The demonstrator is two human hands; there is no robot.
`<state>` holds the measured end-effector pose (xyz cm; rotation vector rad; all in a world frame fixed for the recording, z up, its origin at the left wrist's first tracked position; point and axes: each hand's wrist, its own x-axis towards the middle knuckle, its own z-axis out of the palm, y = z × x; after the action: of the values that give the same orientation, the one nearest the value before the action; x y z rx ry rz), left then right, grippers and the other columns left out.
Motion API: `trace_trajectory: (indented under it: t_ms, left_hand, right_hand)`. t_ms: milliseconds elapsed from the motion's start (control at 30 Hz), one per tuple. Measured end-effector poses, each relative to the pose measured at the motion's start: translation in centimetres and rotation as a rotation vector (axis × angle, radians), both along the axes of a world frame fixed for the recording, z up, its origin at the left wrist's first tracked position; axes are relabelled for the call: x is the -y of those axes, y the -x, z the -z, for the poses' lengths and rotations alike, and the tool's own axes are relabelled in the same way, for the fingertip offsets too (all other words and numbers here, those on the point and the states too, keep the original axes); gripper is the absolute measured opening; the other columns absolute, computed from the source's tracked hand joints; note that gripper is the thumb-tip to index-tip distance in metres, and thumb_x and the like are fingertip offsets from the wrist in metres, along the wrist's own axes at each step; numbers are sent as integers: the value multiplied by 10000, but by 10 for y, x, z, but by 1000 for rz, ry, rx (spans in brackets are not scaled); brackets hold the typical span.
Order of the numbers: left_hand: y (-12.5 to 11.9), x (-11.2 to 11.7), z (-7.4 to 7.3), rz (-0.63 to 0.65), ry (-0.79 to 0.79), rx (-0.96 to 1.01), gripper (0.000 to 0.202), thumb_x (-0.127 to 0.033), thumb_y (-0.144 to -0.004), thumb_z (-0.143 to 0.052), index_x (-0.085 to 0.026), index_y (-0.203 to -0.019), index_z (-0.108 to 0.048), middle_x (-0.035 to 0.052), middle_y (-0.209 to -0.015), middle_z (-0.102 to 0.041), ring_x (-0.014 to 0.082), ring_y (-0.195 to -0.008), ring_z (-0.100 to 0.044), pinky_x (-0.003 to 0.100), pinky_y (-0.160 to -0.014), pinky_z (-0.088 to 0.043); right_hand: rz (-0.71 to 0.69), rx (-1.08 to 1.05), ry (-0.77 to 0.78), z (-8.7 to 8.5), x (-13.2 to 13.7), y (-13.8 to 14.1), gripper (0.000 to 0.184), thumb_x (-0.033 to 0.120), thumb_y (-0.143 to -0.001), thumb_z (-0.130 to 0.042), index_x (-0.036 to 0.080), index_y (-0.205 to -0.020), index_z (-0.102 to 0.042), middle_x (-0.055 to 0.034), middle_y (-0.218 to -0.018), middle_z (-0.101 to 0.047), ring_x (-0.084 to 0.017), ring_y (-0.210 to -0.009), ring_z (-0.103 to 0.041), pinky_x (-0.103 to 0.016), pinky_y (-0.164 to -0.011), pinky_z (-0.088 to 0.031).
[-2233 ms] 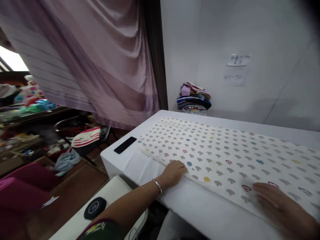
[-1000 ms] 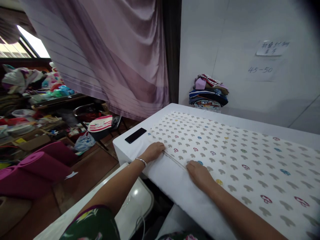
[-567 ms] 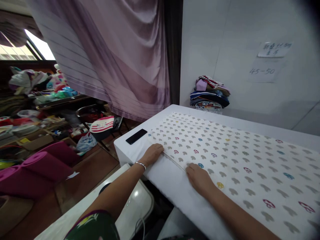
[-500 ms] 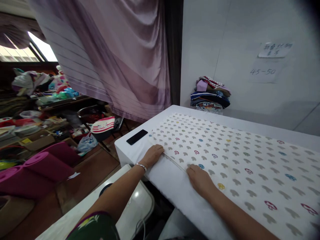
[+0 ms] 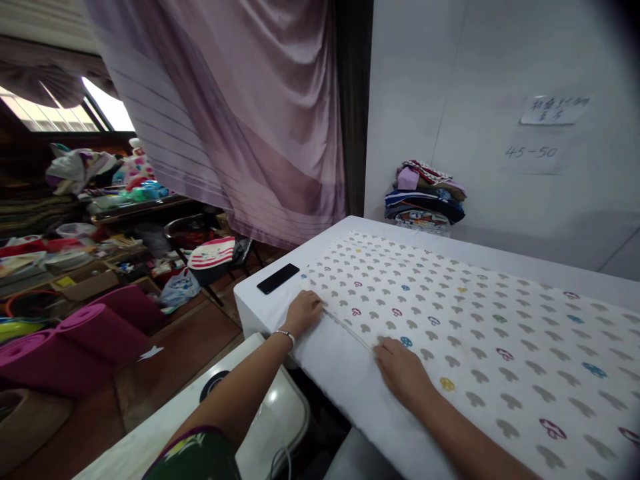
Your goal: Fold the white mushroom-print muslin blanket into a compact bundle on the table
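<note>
A white cloth with a grey, red, blue and yellow mushroom print [image 5: 440, 300] lies spread flat on the white-covered table [image 5: 325, 360]. At the left end of its near edge, my left hand [image 5: 303, 312] has its fingers closed on the hem. Farther right along this same edge, my right hand [image 5: 403, 370] pinches the hem, thumb tucked out of sight. A thin strip of hem shows between the two hands. Left of the cloth, near the table corner, lies a black phone [image 5: 278, 279], touched by neither hand.
Folded clothes [image 5: 424, 197] are stacked by the white wall past the table's far edge. A purple curtain [image 5: 280, 120] hangs behind. To the left are pink rolled mats [image 5: 95, 333], a chair with a striped cushion [image 5: 213, 253] and a white stool [image 5: 280, 413].
The view has shifted slightly, so everything sits a little lower and to the right. Both hands stay at nearly the same places on the hem, and the cloth still lies flat.
</note>
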<state>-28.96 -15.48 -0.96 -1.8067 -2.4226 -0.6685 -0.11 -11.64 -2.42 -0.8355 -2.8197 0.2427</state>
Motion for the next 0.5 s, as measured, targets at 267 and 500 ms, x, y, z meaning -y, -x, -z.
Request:
trace_trajectory:
  t_ms: [267, 500]
  left_hand:
    - [34, -27, -13, -573, 111, 145, 346, -450, -783, -501, -142, -908, -595, 160, -1023, -623, 289, -983, -573, 376, -762, -449]
    - [58, -53, -19, -715, 192, 295, 559, -503, -665, -651, -73, -1017, -587, 247, -1109, -602, 343, -1029, -584, 385, -778, -464]
  right_hand:
    - [-15, -12, -28, 2, 0, 0, 296, 142, -914, -343, 168, -968, -633, -101, -1061, -602, -212, -938, -542, -278, -772, -422]
    - [-7, -81, -24, 8, 0, 0, 282, 148, -904, -364, 179, -986, -632, -95, -1036, -604, -207, -933, -547, -280, -794, -435]
